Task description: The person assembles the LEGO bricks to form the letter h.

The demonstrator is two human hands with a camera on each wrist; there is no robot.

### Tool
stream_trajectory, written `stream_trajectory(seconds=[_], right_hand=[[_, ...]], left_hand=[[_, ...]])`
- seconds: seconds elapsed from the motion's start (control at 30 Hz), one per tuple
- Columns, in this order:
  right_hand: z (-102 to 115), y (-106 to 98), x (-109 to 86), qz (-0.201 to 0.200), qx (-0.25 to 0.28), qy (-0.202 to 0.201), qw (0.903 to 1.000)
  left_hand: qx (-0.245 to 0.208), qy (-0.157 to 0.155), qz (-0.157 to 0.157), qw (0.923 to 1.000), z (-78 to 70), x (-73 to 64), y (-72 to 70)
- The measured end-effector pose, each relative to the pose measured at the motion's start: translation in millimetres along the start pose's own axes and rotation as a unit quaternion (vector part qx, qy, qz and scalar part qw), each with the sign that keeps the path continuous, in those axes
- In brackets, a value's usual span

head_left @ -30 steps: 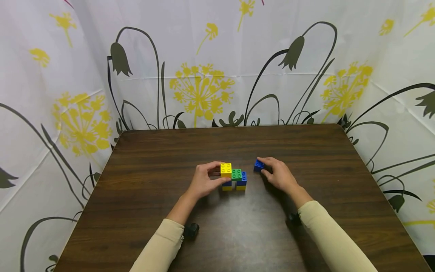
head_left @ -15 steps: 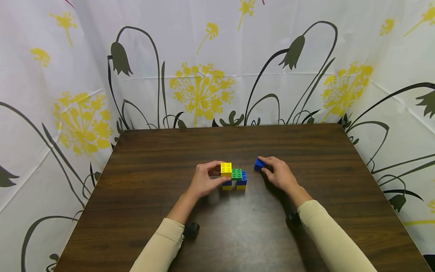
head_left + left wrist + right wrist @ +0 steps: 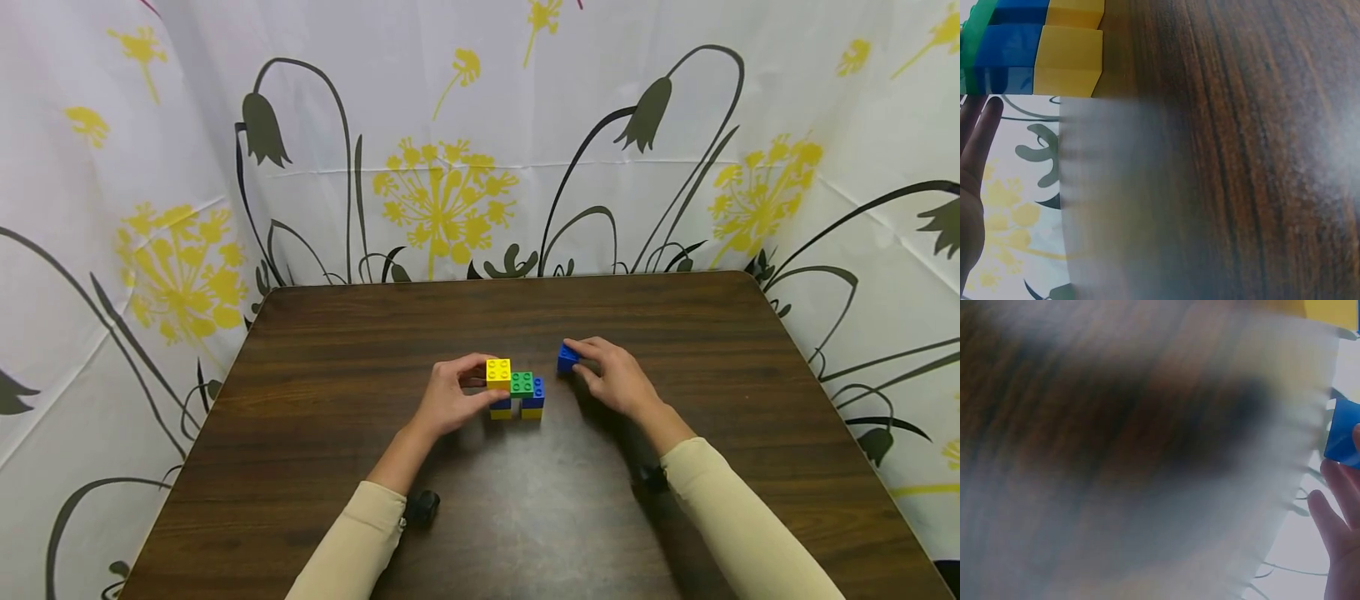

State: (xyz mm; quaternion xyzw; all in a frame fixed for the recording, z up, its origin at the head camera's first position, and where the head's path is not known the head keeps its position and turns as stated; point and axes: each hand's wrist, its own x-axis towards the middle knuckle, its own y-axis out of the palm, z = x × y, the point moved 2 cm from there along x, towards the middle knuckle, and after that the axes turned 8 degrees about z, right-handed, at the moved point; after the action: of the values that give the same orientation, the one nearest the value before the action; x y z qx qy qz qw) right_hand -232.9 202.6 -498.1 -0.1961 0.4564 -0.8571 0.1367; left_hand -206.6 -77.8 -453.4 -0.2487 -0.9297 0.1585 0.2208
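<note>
In the head view a small build of toy building bricks stands mid-table on two legs, each with a yellow brick (image 3: 532, 413) at the bottom and blue above. A green brick (image 3: 521, 383) spans toward the right leg's blue brick (image 3: 538, 388). My left hand (image 3: 454, 398) grips the yellow top brick (image 3: 498, 373) on the left side, thumb in front and fingers behind. To the right of the build, my right hand (image 3: 617, 377) pinches a loose blue brick (image 3: 567, 358) between thumb and fingers. That blue brick (image 3: 1342, 434) also shows at the right wrist view's edge.
A dark wood-grain table (image 3: 360, 333) lies under everything. Behind it hangs a white curtain (image 3: 480, 100) printed with yellow and grey-green flowers. A black wrist camera (image 3: 423, 508) sits at the left cuff, another camera (image 3: 649, 478) at the right.
My right hand has carried the loose blue brick slightly toward the far side of the table and a touch left. The left hand and the build keep their place.
</note>
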Motion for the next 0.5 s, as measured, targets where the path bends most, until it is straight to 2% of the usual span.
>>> stream_trajectory(seconds=[0.2,0.5], right_hand=[[18.9,-10.1,6.9,-0.018,0.011,-0.029,0.9994],[66.0,-23.0,22.4,-0.046,0.069,-0.095,0.992]], left_hand=[[-0.003,0.001,0.005,1.0,1.2,-0.2,-0.3],[-0.009,0.01,0.005,0.9999,1.7,-0.1,-0.8]])
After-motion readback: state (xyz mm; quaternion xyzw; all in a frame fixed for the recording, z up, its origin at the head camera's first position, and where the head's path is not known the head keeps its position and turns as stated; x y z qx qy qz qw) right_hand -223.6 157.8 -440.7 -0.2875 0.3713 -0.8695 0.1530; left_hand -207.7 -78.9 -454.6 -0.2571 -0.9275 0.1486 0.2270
